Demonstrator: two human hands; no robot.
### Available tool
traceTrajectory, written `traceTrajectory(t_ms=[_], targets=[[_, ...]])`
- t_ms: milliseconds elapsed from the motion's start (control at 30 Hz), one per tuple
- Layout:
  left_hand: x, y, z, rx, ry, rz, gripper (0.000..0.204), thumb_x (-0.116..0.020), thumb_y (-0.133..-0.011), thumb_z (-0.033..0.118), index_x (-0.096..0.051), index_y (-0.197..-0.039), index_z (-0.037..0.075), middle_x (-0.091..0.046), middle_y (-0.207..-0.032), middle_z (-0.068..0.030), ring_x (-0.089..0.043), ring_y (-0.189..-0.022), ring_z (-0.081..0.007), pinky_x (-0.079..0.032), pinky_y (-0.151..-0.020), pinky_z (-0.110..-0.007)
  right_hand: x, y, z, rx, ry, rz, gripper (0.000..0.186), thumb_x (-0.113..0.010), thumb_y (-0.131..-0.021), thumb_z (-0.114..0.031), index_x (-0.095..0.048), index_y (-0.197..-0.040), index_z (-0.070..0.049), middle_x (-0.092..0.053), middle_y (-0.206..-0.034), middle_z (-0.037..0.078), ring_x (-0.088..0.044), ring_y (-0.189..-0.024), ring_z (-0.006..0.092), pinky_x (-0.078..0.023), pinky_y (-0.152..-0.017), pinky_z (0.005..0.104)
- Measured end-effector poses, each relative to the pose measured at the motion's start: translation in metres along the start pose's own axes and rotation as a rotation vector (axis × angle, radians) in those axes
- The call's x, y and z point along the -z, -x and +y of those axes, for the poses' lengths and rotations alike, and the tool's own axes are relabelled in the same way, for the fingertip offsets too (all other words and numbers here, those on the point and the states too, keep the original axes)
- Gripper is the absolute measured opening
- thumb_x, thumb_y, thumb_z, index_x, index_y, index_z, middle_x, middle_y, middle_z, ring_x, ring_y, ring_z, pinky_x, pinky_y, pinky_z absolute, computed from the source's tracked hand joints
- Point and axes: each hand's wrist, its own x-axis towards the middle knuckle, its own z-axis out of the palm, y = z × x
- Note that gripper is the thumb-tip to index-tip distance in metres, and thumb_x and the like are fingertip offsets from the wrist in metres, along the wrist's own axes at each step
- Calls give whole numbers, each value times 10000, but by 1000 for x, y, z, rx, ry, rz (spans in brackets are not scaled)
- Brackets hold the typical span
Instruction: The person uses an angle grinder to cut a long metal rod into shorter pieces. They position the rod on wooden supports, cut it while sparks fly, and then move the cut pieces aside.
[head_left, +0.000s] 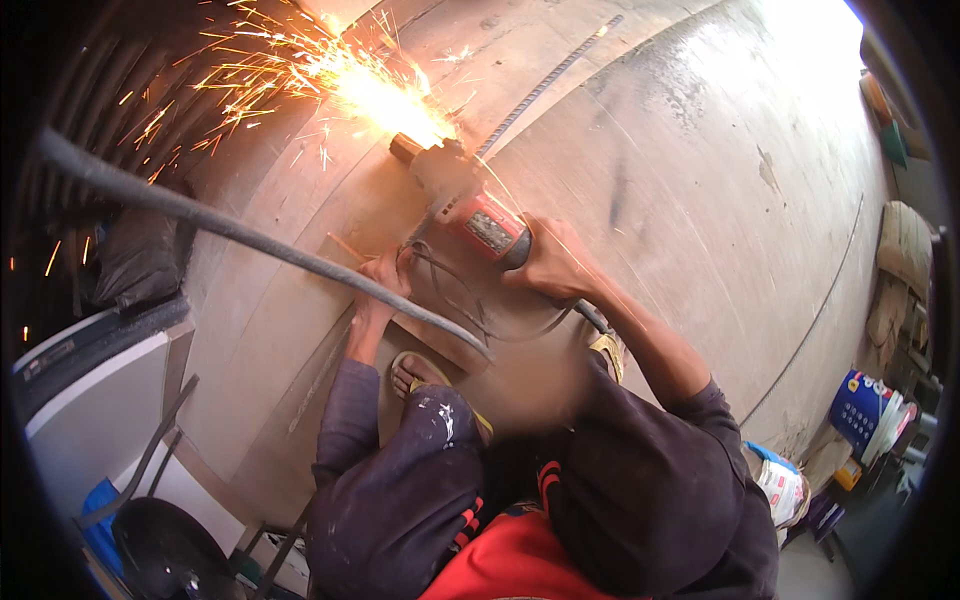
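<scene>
My right hand [553, 262] is wrapped round the rear of a red angle grinder [487, 228], out ahead of me over the floor. The grinder's dark head points away to the far left, and a bright spray of sparks [385, 95] flies off it and hides the disc. A ribbed steel bar [550, 85] runs from beside the head toward the far right. Lower and to the left, my left hand [385, 282] is closed near the floor; what it grips is unclear. Thin dark cords [445, 280] loop between the hands.
A thick grey cable or rod [250, 238] crosses the near left, close to the camera. My sandalled feet [420, 372] rest on the floor. White panels [100, 400] and a black round object [165, 545] stand left. A blue bucket [858, 408] and a bag [785, 485] are right.
</scene>
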Motion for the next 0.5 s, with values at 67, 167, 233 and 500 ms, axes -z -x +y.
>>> traceTrajectory(t_ms=[67,167,233,500], targets=[[2,-3,3,35,-28,-49,269,-531,-971,286,-596,-891,39,-587,-594,-215,-619,-566,-415,-464,-497,-489,-2,-1,6,-6,-37,1,567,-749,-598,-275,-622,-1050,44,-669,-916,260,-657,-881,373,-500,-798,432],[7,-6,6,82,-55,-103,296,-514,-978,306,-569,-844,48,-581,-584,-221,-616,-569,-425,-461,-495,-494,-4,1,6,6,-49,27,596,-750,-596,-290,-612,-1067,49,-664,-919,264,-655,-882,377,-499,-791,440],[6,-5,3,73,-42,-101,301,-511,-979,311,-563,-840,49,-577,-579,-222,-612,-564,-429,-457,-488,-497,-3,2,2,8,-40,27,615,-751,-597,-295,-604,-1083,51,-662,-919,267,-654,-883,380,-499,-792,445],[4,-3,0,139,-33,-168,359,-448,-1001,350,-591,-896,38,-589,-619,-228,-610,-622,-449,-461,-541,-518,-2,1,1,58,-27,42,606,-755,-604,-279,-603,-1090,50,-663,-907,263,-650,-880,386,-496,-797,449]])
